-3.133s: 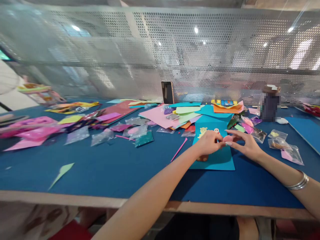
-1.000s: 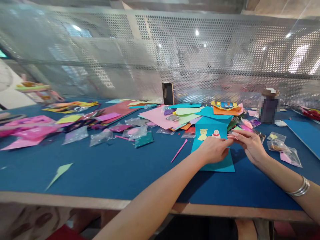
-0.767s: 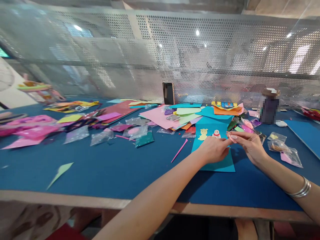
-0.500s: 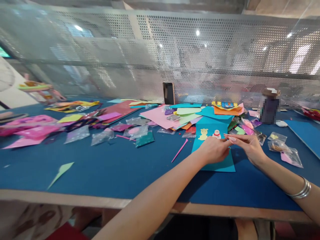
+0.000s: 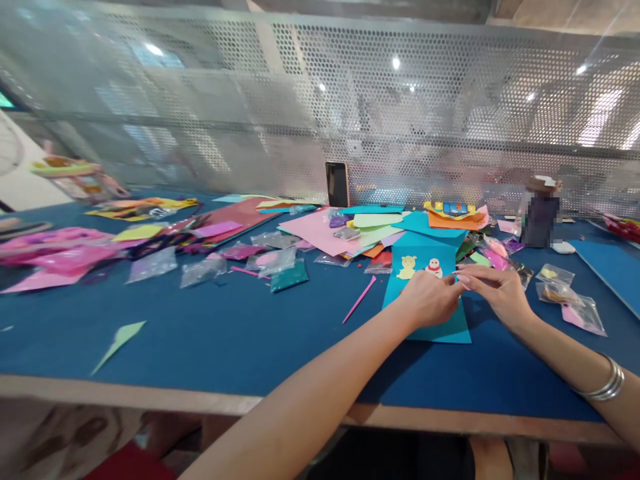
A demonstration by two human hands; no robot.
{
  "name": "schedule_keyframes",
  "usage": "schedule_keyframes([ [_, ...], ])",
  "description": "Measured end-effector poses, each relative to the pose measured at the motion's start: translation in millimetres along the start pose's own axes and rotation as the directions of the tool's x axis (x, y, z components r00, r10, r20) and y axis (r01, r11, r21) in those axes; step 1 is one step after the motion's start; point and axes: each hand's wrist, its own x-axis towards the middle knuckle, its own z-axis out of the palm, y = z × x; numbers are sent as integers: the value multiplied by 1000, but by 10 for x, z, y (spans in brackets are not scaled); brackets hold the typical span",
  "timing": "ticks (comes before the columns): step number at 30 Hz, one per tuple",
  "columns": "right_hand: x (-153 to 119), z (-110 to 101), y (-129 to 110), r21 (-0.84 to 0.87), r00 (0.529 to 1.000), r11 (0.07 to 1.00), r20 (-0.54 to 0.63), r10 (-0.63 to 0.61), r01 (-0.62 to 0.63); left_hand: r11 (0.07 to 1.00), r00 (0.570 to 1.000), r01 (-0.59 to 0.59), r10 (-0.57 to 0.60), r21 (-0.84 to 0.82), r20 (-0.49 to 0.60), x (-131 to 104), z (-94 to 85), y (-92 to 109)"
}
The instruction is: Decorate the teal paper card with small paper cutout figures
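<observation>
My left hand is closed in a pinch above a turquoise paper card. Its fingertips meet those of my right hand, which is also pinched, and whatever lies between them is too small to name. On the card's upper part are a pale yellow animal cutout and a white snowman-like cutout with a red band. My left hand and forearm cover part of the card's lower half. Left of the card lies a thin pink stick.
Coloured paper sheets and small plastic bags spread across the back of the blue table. A phone leans against the perforated metal screen. More small bags lie right of my hands. A green paper scrap is at front left.
Both hands stay together over the card. My right fingertips have shifted slightly, and the view has moved a little.
</observation>
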Motion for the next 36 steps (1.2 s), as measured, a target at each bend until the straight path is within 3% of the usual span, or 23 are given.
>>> schedule_keyframes([
  [4,-50,77,-33,-22,1000,1000,-13,15,-15,1000,999,-14,13,-14,-33,-1,-1,40],
  [9,-114,178,-98,81,999,997,-33,20,-17,999,994,-33,29,-41,-104,7,27,128],
  [16,-112,105,-109,-174,969,954,15,-245,244,995,987,-86,78,-45,-143,-7,56,141],
  [21,-107,54,-103,-259,958,924,22,-286,281,990,984,-131,124,-46,-127,-11,37,115],
  [28,-153,108,-192,-31,972,977,117,-206,211,988,985,-152,151,-7,-88,11,15,88],
  [36,-211,188,-179,-44,993,993,54,-106,108,986,979,-169,167,-10,-119,11,43,141],
])
